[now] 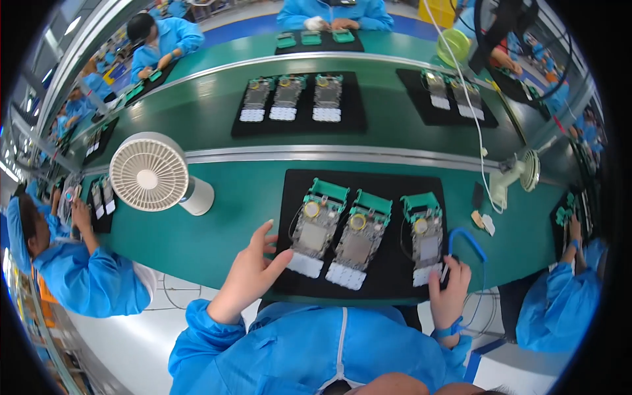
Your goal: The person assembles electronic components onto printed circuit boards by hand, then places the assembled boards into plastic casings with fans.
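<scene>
Three grey circuit boards with green plastic frames at their far ends and white pads at their near ends lie on a black mat (329, 289). They are the left board (315, 227), the middle board (359, 240) and the right board (428, 243). My left hand (253, 266) is open, fingers spread, beside the near end of the left board. My right hand (451, 293) is closed at the white end of the right board, around a small dark thing too hidden to name. A blue band (454, 327) circles my right wrist.
A white fan (150, 172) stands on the green table left of the mat, and a smaller fan (517, 178) at the right. A curved blue piece (469, 242) lies by the right board. Beyond a metal rail, a conveyor carries mats (359, 122) with boards. Co-workers sit around.
</scene>
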### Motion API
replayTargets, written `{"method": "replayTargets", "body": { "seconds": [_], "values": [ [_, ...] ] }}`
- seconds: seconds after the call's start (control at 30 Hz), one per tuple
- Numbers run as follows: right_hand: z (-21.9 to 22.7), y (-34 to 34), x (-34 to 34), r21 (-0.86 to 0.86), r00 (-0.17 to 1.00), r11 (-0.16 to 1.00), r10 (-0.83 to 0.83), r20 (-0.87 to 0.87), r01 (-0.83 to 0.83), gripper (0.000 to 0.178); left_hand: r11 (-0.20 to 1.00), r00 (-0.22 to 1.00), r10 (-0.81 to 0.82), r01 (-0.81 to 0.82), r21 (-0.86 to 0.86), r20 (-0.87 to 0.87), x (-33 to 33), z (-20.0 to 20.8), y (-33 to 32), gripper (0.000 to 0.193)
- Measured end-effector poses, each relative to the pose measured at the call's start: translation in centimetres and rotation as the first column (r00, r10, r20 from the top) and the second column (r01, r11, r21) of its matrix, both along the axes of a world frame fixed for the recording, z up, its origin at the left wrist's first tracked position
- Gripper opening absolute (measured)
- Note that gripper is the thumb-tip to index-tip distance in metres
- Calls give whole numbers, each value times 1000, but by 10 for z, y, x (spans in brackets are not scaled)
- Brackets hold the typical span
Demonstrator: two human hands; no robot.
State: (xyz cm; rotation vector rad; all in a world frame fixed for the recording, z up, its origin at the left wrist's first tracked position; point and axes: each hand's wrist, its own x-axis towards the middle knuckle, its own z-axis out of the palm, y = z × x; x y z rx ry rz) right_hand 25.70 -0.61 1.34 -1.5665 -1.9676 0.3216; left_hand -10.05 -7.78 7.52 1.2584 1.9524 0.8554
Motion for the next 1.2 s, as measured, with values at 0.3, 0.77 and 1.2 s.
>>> {"method": "replayTargets", "body": {
  "seconds": [0.3,0.77,1.2],
  "values": [
    [36,31,110,242,892,905,-244,-380,350,18,944,815,-190,305,126,-547,44,-14,28,69],
    [81,-54,161,540,880,706,-446,-162,458,17,947,831,-193,296,122,-522,55,-21,32,80],
    [10,7,8,69,961,990,-133,243,120,75,922,890,-73,232,309,-449,62,-38,48,79]
  ]
}}
